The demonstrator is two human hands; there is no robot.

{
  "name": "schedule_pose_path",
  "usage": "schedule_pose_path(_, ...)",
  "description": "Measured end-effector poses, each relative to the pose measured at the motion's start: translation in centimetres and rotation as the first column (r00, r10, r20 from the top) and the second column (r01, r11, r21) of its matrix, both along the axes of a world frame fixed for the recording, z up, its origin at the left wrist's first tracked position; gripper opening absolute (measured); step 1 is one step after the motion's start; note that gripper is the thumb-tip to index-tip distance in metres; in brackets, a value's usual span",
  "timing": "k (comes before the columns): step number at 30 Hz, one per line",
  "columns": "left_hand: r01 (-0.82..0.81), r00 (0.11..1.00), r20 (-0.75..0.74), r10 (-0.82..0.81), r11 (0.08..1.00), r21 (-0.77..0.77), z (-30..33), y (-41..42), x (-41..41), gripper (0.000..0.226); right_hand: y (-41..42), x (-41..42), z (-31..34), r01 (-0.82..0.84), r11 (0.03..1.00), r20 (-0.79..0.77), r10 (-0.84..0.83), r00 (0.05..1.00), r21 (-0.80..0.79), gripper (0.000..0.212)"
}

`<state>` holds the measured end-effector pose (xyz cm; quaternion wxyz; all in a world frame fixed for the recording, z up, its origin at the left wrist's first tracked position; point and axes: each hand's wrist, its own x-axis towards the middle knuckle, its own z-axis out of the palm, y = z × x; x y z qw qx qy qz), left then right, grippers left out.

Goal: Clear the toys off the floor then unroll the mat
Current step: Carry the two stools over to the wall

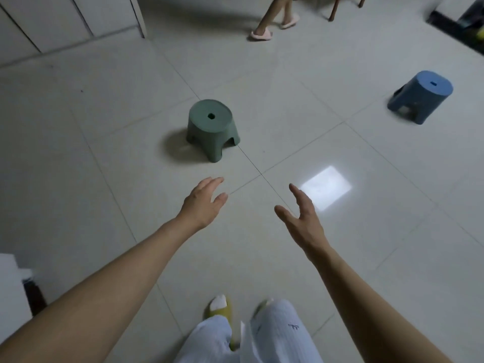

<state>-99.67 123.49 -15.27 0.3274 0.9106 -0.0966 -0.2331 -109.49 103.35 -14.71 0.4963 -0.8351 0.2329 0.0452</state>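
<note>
Right, hands: we've got both out in front, fingers spread and relaxed, holding nothing. Left hand (203, 203) is nearest the green stool; right hand (303, 218) sits beside a bright light patch (326, 188) on the floor (91, 179).
Green stool (212, 128): upright, just ahead of our left hand, not touched yet. We reckon it's the next thing to lift.
Blue stool (420, 96): well apart, far ahead-right of our right hand, looks tilted, tho wide-angle warp may exaggerate that.
Mat: not in view, can't tell where it is. No small toys seen either.
Task stage: prob. early; both stools are on the floor and the unroll step isn't started.
Other person (272, 19): legs in pink slippers, far ahead of both hands, beyond the green stool.
Risk 1: smooth tapered sides on the green stool, so a one-hand grab could slip; two hands or a leg cut-out is safer.
Risk 2: glossy tile + our slippers (221, 306) w/ a bend fwd = footing may go.
Risk 3: carrying stools toward the other person could mean a bump.
Risk 4: mat laid before the blue stool's moved would snag.
</note>
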Motion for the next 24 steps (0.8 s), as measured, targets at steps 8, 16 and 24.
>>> schedule_pose_path(8,-0.044,0.999,-0.021,0.045,0.999,0.023,-2.1,-2.6,11.6,0.047,-3.3,13.3,-2.5,-0.02,1.0,-0.004,0.02,1.0,0.011,0.063)
schedule_pose_path(16,-0.144,0.988,-0.043,0.146,0.988,0.055,-2.7,-6.8,24.6,0.049,-8.2,28.8,-4.2,-0.105,0.993,-0.04,0.107,0.993,0.053,0.063)
schedule_pose_path(24,-0.183,0.98,-0.06,0.189,0.979,0.085,-6.2,-8.4,38.8,0.048,-9.9,43.1,-6.5,-0.138,0.987,-0.089,0.146,0.985,0.088,0.063)
